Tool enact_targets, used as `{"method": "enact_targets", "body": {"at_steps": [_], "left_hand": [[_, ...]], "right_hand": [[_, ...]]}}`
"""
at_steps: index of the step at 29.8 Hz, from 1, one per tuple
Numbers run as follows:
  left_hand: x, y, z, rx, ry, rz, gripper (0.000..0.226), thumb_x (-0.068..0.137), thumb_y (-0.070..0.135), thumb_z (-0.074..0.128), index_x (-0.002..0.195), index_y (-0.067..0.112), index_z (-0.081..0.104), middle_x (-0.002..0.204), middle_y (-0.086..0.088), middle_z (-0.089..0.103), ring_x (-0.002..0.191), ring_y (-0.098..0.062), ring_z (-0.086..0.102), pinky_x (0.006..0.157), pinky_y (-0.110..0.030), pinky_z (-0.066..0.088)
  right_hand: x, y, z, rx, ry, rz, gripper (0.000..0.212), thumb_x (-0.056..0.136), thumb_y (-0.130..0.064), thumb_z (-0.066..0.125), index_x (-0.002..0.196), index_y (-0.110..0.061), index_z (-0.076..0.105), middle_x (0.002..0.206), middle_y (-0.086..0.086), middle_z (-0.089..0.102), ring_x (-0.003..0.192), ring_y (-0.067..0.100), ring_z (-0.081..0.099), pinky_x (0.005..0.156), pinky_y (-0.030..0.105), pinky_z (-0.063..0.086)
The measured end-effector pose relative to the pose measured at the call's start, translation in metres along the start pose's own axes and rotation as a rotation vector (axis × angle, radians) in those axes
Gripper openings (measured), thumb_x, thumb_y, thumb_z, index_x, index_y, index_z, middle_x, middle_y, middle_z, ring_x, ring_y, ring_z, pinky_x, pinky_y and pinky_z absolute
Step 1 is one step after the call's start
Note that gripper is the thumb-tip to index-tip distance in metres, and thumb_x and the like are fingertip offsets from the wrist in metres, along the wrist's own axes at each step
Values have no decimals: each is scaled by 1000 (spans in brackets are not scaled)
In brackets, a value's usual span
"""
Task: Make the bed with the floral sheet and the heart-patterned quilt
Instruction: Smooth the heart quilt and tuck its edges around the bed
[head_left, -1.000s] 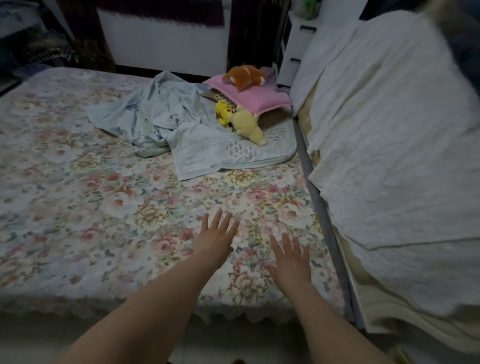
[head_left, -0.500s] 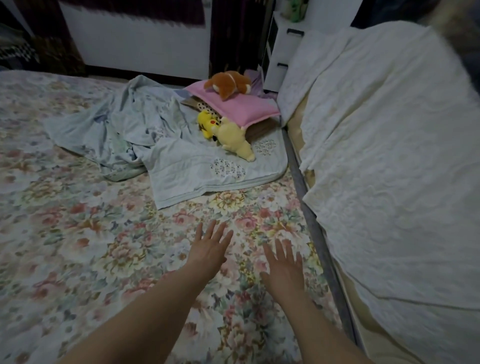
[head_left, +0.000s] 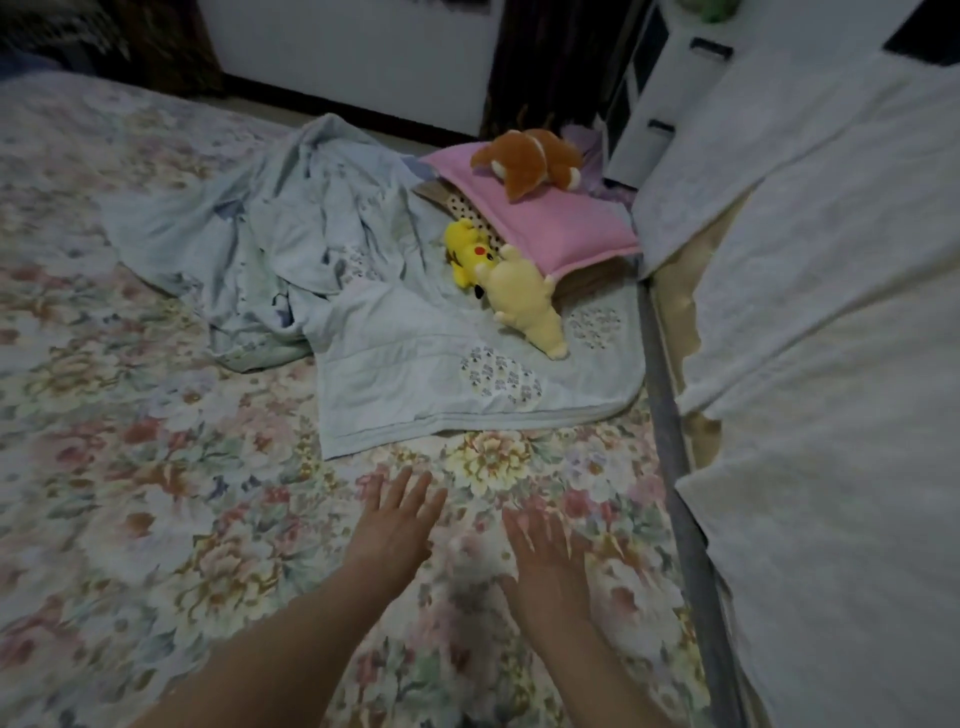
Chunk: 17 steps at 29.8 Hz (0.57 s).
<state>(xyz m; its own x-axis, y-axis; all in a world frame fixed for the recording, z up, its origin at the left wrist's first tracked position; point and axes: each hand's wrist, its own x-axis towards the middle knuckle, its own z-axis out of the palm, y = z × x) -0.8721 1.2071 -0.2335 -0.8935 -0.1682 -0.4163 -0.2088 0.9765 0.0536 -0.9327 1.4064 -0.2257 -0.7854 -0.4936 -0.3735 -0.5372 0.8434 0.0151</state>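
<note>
Both arms were bare from the wrists to the frame's edge. The left forearm (head_left: 291, 639) came in at seven o'clock, long and tapering to the left hand (head_left: 397, 525). The right forearm (head_left: 592, 665), nearer six o'clock, showed less of its length. The right hand (head_left: 545, 566) was smeared by blur, so it only seemed as plain as the other.

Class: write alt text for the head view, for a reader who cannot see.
A left hand and right hand, fingers spread, extend over a floral sheet toward a crumpled pale blue quilt. Beyond, a brown plush lies on a pink pillow.
</note>
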Motion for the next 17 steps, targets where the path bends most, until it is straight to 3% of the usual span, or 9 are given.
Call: {"method": "enact_targets", "body": {"at_steps": [2,4,6,10,14,16,17], "left_hand": [[12,-19,7,-18,-17,-18,76,102,42,42,156,26,-9,164,-4,-15,149,-28,-20,118,-53,-14],[42,-48,15,-24,-16,-72,79,101,42,46,156,25,-10,164,-4,-15,149,-27,-20,118,-51,-14],[80,-81,20,-22,-15,-102,83,100,41,49,157,24,-9,164,-3,-16,149,-27,-19,120,-50,-11],[146,-141,46,-9,-58,-175,85,100,40,49,156,22,-11,163,-2,-18,149,-26,-19,122,-48,-6],[200,-181,78,24,-32,-214,80,101,10,42,154,15,-17,163,-6,-17,150,-26,-17,122,-44,-3],[237,-197,98,6,-31,-244,79,100,6,40,154,12,-17,163,-8,-18,150,-27,-16,122,-42,-1],[244,-199,96,-1,-40,-245,78,101,10,42,154,11,-15,163,-9,-18,150,-27,-15,122,-41,0]], "right_hand": [[28,-4,15,-4,44,-65,90,58,-55,86,139,-31,55,143,-1,53,123,30,59,104,49,42],[78,-15,28,29,62,-136,95,42,-57,90,129,-30,64,129,-2,65,111,26,67,98,44,47],[130,-32,36,5,117,-215,93,42,-60,86,127,-31,66,127,-4,66,110,23,68,92,43,52],[223,-82,61,32,110,-285,97,37,-52,92,126,-26,67,131,-1,64,113,24,66,98,42,48],[290,-130,84,81,117,-361,92,39,-41,94,125,-23,68,130,1,64,116,22,64,98,39,50],[332,-158,99,110,102,-380,92,39,-38,95,125,-21,68,134,2,61,118,21,63,94,36,52],[336,-166,89,135,73,-348,93,46,-36,93,132,-19,63,143,3,52,125,21,58,99,34,49]]}}
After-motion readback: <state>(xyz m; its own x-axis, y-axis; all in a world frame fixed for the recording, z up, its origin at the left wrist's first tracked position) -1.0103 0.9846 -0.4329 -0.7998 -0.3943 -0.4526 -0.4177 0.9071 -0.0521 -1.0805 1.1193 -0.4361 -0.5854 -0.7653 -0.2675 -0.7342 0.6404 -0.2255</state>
